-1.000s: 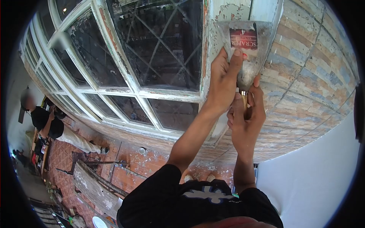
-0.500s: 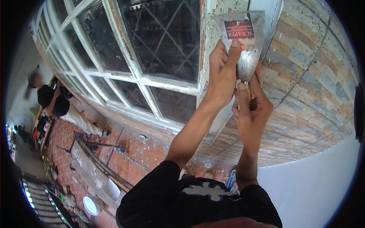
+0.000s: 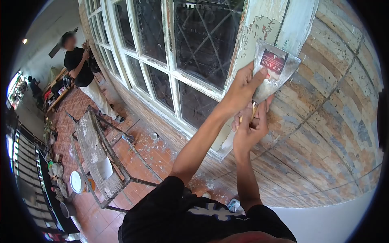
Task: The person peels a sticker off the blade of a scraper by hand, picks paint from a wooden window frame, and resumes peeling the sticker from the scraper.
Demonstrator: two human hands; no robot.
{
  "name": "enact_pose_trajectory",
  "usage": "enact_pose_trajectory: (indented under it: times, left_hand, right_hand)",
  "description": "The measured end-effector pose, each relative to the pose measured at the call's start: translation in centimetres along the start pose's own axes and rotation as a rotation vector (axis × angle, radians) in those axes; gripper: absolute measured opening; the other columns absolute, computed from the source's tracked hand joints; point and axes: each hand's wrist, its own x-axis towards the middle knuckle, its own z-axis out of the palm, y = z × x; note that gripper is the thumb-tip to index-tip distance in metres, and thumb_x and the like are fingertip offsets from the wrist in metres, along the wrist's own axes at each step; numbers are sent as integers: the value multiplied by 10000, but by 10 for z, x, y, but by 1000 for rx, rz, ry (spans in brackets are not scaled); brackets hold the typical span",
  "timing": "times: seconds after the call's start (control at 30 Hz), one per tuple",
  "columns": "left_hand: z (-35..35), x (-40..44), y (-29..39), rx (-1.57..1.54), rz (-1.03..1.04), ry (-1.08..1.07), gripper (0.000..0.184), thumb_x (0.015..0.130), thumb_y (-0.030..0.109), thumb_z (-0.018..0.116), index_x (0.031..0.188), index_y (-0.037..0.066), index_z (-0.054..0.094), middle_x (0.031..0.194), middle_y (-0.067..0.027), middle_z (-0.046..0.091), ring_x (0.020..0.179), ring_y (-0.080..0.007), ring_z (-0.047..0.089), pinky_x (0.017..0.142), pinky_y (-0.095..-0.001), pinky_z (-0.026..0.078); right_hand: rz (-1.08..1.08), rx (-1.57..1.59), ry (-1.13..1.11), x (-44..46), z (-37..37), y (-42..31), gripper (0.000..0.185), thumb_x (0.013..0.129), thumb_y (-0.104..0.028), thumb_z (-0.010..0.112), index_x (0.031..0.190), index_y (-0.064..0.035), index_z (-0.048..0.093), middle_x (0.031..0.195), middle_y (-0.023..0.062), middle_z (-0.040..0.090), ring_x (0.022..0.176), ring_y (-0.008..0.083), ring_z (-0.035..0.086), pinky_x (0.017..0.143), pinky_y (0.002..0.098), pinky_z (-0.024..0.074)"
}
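Observation:
A wide metal scraper (image 3: 287, 69) with a red and black label is held up with its blade pointing away from me. My left hand (image 3: 243, 90) grips the blade's left side, thumb on the label. Below it, my right hand (image 3: 250, 131) is closed around the handle, which is mostly hidden by the fingers. The blade's far edge lies over the peeling pale frame post (image 3: 259, 30) at the window's right side; whether it touches cannot be told.
Left of my hands stands a window (image 3: 202, 40) with worn white bars. Stone-patterned tiles (image 3: 324, 89) cover the wall at right. A paint-stained bench (image 3: 91, 137), a white bucket (image 3: 77, 181) and a small can (image 3: 154, 136) stand on the littered floor. Another person (image 3: 81, 65) stands farther left.
My view has turned, so the window and bench appear farther right. The scraper now sits lower in view and is tilted to the right. Both hands keep their hold on it.

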Motion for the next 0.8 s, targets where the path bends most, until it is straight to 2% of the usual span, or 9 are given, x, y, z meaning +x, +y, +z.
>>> enact_pose_trajectory:
  times: [0.1, 0.13, 0.17, 0.2, 0.27, 0.4, 0.67, 0.7, 0.8]
  left_hand:
    - [1, -4, 1, -166, -7, -34, 328, 1063, 257, 475, 1241, -12, 535, 1010, -44, 667, 786, -72, 605, 698, -235, 497]
    - [2, -6, 1, -261, -41, -69, 328, 1064, 265, 472, 1235, -8, 533, 987, -46, 666, 750, -75, 609, 665, -235, 500]
    - [-1, 2, -7, -109, -34, -26, 335, 1064, 298, 434, 1221, 2, 451, 839, -138, 625, 597, -206, 636, 505, -353, 576]
    - [3, 5, -7, -157, -19, -40, 332, 1065, 303, 433, 1209, 5, 454, 830, -138, 625, 597, -203, 635, 511, -347, 575]
    - [15, 11, -3, -254, 13, -63, 327, 1065, 314, 431, 1183, 11, 462, 811, -140, 624, 596, -197, 632, 523, -335, 573]
    - [14, 22, -2, -139, 87, -35, 319, 1064, 327, 438, 1112, 13, 470, 713, -130, 607, 535, -190, 609, 486, -313, 543]
    - [12, 29, 10, -61, 171, 18, 330, 1066, 331, 435, 1072, 5, 489, 658, -104, 598, 479, -166, 578, 438, -275, 487]
    - [11, 30, 9, -90, 145, -8, 331, 1068, 331, 430, 1075, 6, 489, 666, -106, 600, 481, -167, 578, 438, -278, 489]
    - [7, 30, 7, -161, 90, -57, 334, 1071, 333, 416, 1084, 7, 488, 688, -112, 602, 486, -168, 578, 438, -286, 496]
  right_hand:
    - [-39, -111, -29, 2, -14, -9, 473, 977, -53, 577, 1379, 149, 433, 823, 32, 593, 616, 17, 468, 499, 200, 360]
    - [-68, -176, -40, 5, -18, -13, 495, 983, -59, 570, 1413, 119, 404, 794, 18, 573, 584, 13, 447, 478, 191, 343]
    - [-96, -245, -46, 8, -22, -16, 519, 988, -65, 562, 1448, 89, 376, 765, 4, 553, 552, 10, 427, 456, 182, 326]
    - [-123, -315, -51, 10, -23, -18, 546, 993, -71, 555, 1482, 59, 348, 736, -11, 533, 520, 7, 407, 435, 173, 310]
    - [-209, -366, 6, 16, -21, -26, 495, 989, -67, 561, 1444, 63, 415, 946, 37, 639, 523, -2, 402, 437, 173, 317]
    - [-147, -351, -4, 25, -12, -31, 475, 981, -47, 568, 1426, 65, 443, 1182, 95, 645, 534, -6, 424, 440, 176, 343]
    - [-298, -419, 117, 30, 8, -18, 436, 969, -6, 568, 1386, 86, 481, 1377, 175, 562, 644, 12, 547, 472, 175, 411]
    - [-358, -449, 120, 31, 9, -14, 433, 969, -6, 567, 1382, 90, 483, 1405, 183, 539, 670, 18, 563, 477, 172, 420]
    - [-317, -464, 104, 28, 8, -22, 422, 970, -7, 565, 1372, 98, 488, 1459, 188, 489, 742, 35, 600, 492, 170, 445]
